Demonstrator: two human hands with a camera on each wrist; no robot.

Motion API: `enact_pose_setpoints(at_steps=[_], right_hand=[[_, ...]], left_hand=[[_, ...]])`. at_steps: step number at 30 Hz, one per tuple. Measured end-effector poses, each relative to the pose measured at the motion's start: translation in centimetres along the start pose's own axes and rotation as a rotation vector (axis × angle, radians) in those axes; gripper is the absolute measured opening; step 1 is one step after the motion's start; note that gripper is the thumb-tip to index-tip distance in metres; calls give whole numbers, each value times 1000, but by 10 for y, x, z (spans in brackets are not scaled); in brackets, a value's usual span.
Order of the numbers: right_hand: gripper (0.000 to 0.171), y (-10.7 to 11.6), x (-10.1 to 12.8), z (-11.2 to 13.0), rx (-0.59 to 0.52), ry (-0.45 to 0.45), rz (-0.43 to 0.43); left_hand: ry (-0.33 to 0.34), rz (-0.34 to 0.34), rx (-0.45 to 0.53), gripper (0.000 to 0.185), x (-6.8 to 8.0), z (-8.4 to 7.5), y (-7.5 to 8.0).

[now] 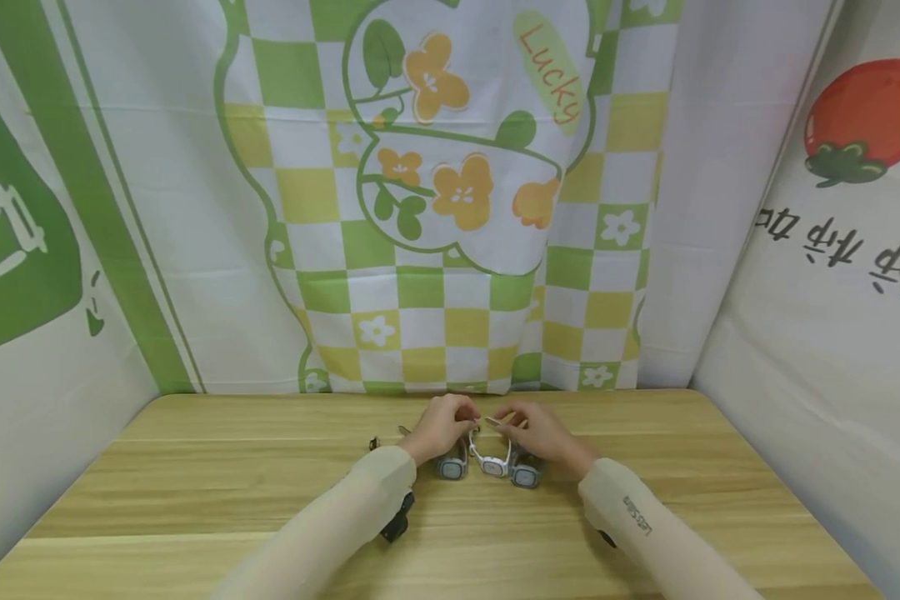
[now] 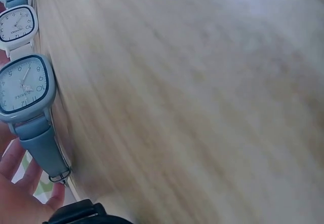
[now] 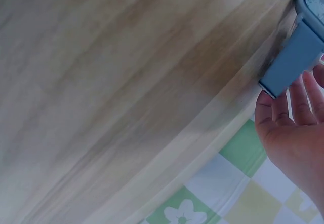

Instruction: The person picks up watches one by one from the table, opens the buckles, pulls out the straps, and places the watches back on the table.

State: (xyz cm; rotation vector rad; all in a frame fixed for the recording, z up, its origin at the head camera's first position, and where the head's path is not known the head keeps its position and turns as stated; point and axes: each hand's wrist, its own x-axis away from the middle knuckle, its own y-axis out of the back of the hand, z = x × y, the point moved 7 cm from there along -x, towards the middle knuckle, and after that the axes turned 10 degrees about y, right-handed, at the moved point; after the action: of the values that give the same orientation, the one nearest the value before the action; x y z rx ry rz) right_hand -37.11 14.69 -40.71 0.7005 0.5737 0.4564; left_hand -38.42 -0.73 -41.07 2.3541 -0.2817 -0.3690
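- Fingers of both hands curl over the white watch (image 1: pixel 491 463): left hand (image 1: pixel 441 427) pinching one strap end, right hand (image 1: pixel 537 432) the other.
- White watch lies on the wooden table (image 1: pixel 195 492) between two blue watches (image 1: pixel 452 468), (image 1: pixel 525 475), just beside each.
- Its strap runs away from the person, toward the fingertips; both hands sit about equally near.
- Checked cloth (image 1: pixel 435 208) hangs behind.

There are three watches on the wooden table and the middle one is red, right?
Not quite. There are three watches on the wooden table, but the middle watch is white, not red. The left wrist view shows its white case between the two blue watches.
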Motion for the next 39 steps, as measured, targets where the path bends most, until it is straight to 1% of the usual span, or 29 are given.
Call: enact_pose_setpoints(at_steps=[7, 10, 16, 22, 27, 33, 39], right_hand=[[20, -1, 0, -3, 12, 5, 2], [21, -2, 0, -4, 10, 4, 2], [22, -1, 3, -8, -9, -21, -7], [22, 0, 4, -11, -19, -50, -11], [23, 1, 5, -8, -6, -73, -6], [23, 4, 9, -8, -8, -72, -5], [21, 13, 15, -10, 11, -62, -5]], left_hand=[[13, 20, 14, 8, 0, 3, -1], [29, 16, 25, 8, 1, 4, 0], [42, 4, 58, 8, 0, 5, 0], [21, 0, 90, 11, 0, 5, 2], [46, -6, 87, 12, -1, 7, 2], [37, -14, 62, 10, -2, 2, 2], [31, 7, 58, 10, -3, -7, 0]])
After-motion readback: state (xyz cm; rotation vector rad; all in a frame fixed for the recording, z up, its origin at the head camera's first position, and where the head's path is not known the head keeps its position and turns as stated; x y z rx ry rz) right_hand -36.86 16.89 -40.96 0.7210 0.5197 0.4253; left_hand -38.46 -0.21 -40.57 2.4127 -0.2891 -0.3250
